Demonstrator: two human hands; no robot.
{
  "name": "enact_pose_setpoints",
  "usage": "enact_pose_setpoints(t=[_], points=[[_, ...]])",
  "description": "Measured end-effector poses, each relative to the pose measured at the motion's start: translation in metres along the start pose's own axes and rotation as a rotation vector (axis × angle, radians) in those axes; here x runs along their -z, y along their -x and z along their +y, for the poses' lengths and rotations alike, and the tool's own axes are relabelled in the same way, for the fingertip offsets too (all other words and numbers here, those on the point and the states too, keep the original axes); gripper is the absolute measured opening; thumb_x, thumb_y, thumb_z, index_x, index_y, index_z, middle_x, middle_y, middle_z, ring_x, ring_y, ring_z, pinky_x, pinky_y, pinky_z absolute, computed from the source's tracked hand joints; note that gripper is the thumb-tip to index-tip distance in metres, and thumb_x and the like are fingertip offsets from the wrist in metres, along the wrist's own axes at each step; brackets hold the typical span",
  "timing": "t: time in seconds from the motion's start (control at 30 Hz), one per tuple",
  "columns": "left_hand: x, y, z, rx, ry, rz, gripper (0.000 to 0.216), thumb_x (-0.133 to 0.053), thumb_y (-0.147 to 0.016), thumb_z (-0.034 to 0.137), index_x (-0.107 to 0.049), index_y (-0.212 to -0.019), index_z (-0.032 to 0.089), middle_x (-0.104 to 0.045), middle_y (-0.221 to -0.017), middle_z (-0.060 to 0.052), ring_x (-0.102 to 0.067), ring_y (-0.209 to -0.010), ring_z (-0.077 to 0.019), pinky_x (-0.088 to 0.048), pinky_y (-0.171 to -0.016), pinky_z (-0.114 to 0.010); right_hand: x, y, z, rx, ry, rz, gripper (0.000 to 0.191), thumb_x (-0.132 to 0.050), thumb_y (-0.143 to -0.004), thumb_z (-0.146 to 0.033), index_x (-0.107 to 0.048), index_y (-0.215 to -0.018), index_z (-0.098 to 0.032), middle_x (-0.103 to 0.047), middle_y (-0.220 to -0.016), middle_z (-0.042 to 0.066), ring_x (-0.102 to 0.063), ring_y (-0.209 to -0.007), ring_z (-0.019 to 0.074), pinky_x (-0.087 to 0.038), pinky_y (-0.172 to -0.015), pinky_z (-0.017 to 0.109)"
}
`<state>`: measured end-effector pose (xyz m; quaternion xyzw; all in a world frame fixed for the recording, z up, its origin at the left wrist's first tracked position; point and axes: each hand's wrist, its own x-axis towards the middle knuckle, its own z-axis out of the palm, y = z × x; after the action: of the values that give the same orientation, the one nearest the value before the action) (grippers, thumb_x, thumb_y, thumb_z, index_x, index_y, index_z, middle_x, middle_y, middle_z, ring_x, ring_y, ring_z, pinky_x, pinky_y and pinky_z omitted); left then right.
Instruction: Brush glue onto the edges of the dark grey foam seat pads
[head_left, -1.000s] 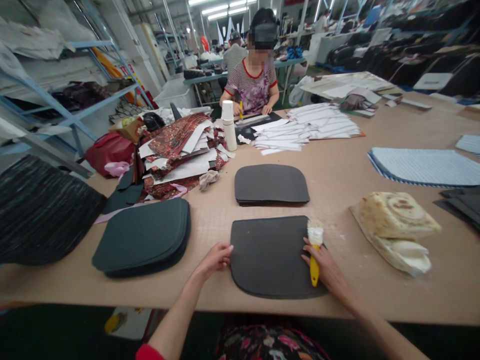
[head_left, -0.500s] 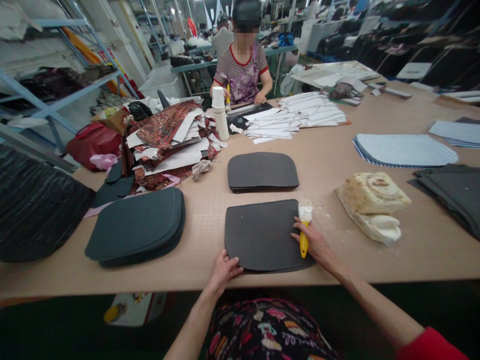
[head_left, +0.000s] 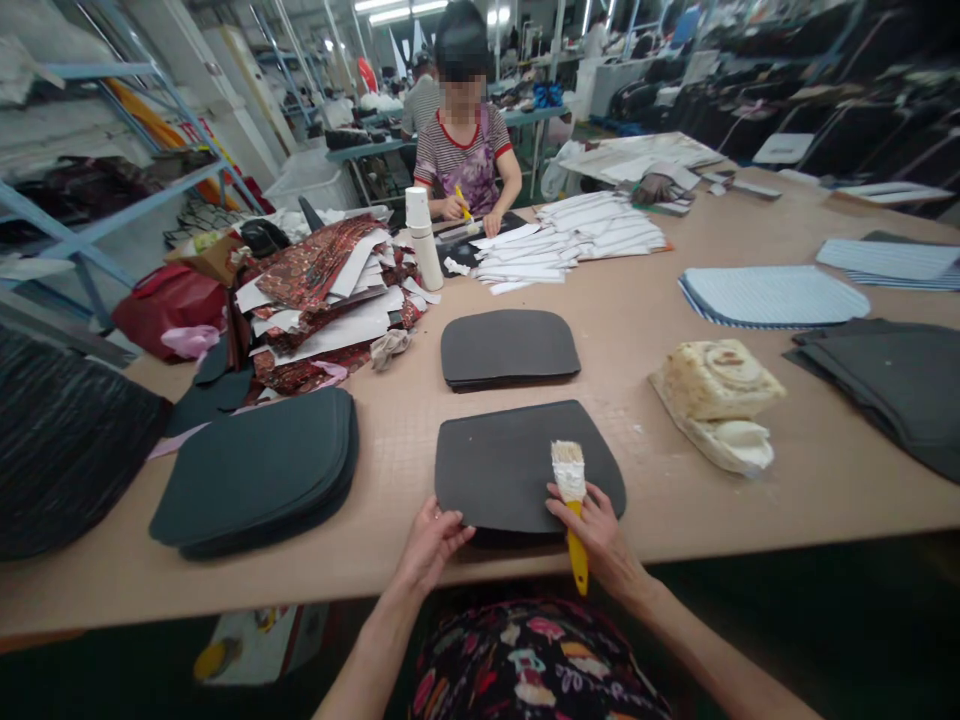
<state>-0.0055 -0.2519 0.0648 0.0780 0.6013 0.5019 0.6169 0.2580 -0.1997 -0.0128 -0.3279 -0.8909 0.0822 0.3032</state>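
While lying flat near the brown table's [head_left: 401, 440] front edge, grey panels [head_left: 510, 465]: between both hands.
Crusted container [head_left: 724, 380]: right of panels, white matter showing.
Around: second grey stack [head_left: 510, 345] beyond, dark green stack [head_left: 255, 465] leftward.
Left hand [head_left: 429, 550]: half-curled, touching near left corner; pinching or not, cannot tell.
Right hand [head_left: 606, 535]: closed round yellow-handled brush [head_left: 571, 484], partly covering panels.

Table [head_left: 679, 505], free: lane inward from front edge between green stack [head_left: 255, 470] and front grey stack [head_left: 506, 460]; lane between the latter and bagged block [head_left: 720, 390]; slit before rear grey stack [head_left: 510, 342]. Obstructed: front edge, middle, by left hand [head_left: 431, 548] and right hand [head_left: 600, 535] with brush [head_left: 574, 515]; far edge, by white strips [head_left: 577, 238].
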Motion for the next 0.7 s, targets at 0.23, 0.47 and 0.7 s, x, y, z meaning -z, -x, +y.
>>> enact_pose_setpoints(t=[0.23, 0.47, 0.7], points=[[-0.002, 0.000, 0.020, -0.045, 0.012, 0.078, 0.065, -0.066, -0.066, 0.006, -0.035, -0.121, 0.026, -0.054, -0.065, 0.008, -0.058, -0.059, -0.0082, -0.056, -0.067, -0.026, 0.030, 0.009, 0.057, -0.264, 0.008, 0.144, 0.039, -0.035, -0.088, -0.010, -0.062, -0.112, -0.024, -0.069, -0.101, 0.007, -0.064, -0.093, 0.0227, -0.041, -0.095, 0.049], [-0.013, -0.005, 0.070, -0.189, -0.036, -0.028, 0.052, -0.071, -0.057, 0.024, -0.059, -0.107, 0.013, -0.068, -0.089, -0.006, -0.065, -0.078, -0.0174, -0.054, -0.075, -0.029, 0.078, -0.067, 0.076, -0.388, -0.340, 0.107, 0.028, -0.048, -0.082, -0.016, -0.061, -0.106, -0.022, -0.069, -0.093, 0.003, -0.063, -0.091, 0.0213, -0.050, -0.084, 0.039], [-0.027, -0.012, 0.121, -0.385, -0.232, -0.015, 0.057, -0.081, -0.047, 0.036, -0.062, -0.097, 0.016, -0.070, -0.090, -0.008, -0.065, -0.091, -0.0261, -0.050, -0.085, -0.036, 0.128, -0.144, 0.085, -0.338, -0.491, 0.166, 0.029, -0.057, -0.082, -0.036, -0.059, -0.109, -0.025, -0.066, -0.109, 0.003, -0.063, -0.096, 0.0195, -0.052, -0.086, 0.034]])
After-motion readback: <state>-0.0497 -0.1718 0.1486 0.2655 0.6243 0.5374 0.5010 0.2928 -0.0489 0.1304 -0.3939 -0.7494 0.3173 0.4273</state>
